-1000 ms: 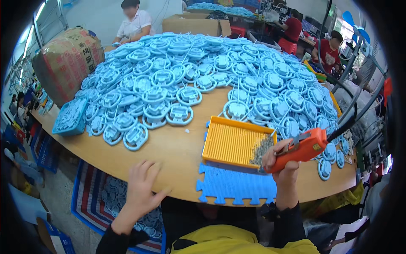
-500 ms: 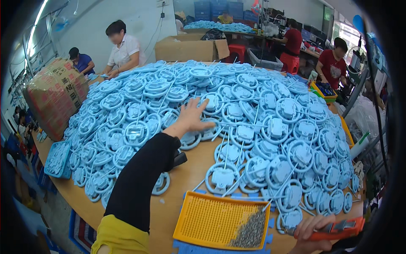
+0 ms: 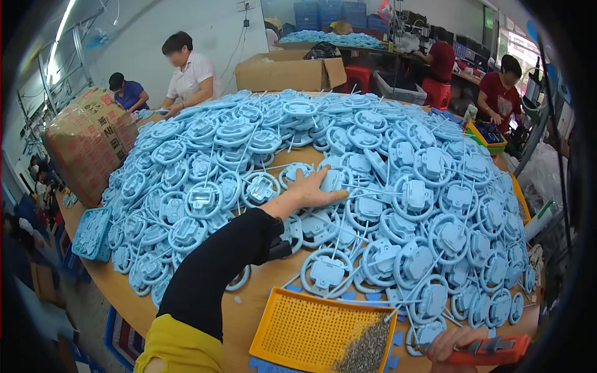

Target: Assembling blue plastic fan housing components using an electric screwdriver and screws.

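My left hand (image 3: pixel 309 190) lies spread over the heap of light blue plastic ring parts (image 3: pixel 413 196), fingers apart, pressing on several of them near the middle. Each part resembles a small steering wheel with a blocky centre, and thin rods stick out between them. At the lower right, my right hand (image 3: pixel 449 345) is closed round an orange-red electric screwdriver (image 3: pixel 491 350). Between my arms, a yellow tray (image 3: pixel 298 323) with a dimpled bottom has small metal screws (image 3: pixel 367 348) piled in its right corner. Blue interlocking mat pieces (image 3: pixel 273 365) show under the tray.
A light blue basket (image 3: pixel 91 233) of small parts stands at the table's left edge, near a big taped carton (image 3: pixel 90 146). An open cardboard box (image 3: pixel 280 73) is beyond the heap. Several people work around the room, one in a white shirt (image 3: pixel 193 81) at the far left.
My left hand has come nearer and a little right, dragging ring parts along. Bare tabletop now shows behind it. My right hand and the screwdriver have dropped slightly.
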Demonstrator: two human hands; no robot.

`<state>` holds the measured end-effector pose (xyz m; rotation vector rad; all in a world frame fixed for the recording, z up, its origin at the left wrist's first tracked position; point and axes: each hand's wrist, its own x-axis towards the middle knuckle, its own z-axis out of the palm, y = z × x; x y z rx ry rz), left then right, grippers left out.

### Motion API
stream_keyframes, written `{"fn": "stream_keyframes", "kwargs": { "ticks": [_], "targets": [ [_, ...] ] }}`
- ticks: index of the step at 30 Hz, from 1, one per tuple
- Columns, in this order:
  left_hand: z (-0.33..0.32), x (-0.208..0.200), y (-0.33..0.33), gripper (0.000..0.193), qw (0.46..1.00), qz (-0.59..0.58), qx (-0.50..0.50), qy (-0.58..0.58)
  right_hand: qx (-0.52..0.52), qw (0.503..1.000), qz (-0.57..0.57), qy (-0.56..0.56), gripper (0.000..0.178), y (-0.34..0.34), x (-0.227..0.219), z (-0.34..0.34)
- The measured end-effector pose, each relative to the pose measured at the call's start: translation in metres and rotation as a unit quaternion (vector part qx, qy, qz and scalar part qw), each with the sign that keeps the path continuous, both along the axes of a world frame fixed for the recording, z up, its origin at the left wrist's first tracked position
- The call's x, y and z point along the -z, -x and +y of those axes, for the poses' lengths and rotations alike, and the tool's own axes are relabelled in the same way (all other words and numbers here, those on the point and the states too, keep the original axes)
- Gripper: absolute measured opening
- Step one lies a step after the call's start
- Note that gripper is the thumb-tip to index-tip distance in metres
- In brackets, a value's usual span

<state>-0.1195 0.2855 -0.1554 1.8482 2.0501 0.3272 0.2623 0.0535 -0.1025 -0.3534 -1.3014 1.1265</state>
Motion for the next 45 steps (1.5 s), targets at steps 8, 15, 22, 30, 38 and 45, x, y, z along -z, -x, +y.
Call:
{"fn": "stream_keyframes", "kwargs": {
  "ticks": [8,15,22,30,38,45],
  "targets": [
    [-0.065,0.001,-0.027,0.106,0.997,-0.027,0.075,0.02,-0.026,1.0,-0.015,0.006,0.074,0.008,-0.012,-0.01],
    [0.047,-0.031,0.054,0.068,0.946,0.015,-0.111,-0.304,-0.013,1.0,-0.016,-0.01,0.074,0.001,-0.009,-0.001],
    [0.14,-0.034,0.1,0.065,0.926,0.26,-0.153,-0.228,0.002,0.999,0.012,-0.034,0.072,-0.005,0.009,0.024],
    [0.073,-0.022,0.05,0.041,0.93,0.216,0.03,-0.296,0.037,0.999,0.008,-0.012,0.069,-0.003,0.004,0.01],
    [-0.045,-0.105,0.065,0.036,0.891,-0.366,-0.074,-0.257,0.034,0.999,0.024,0.02,0.067,-0.001,-0.001,-0.007],
    [-0.194,-0.148,0.098,0.037,0.781,-0.6,-0.054,-0.166,-0.009,0.999,0.039,0.036,0.069,-0.006,0.0,-0.034]
  ]
}}
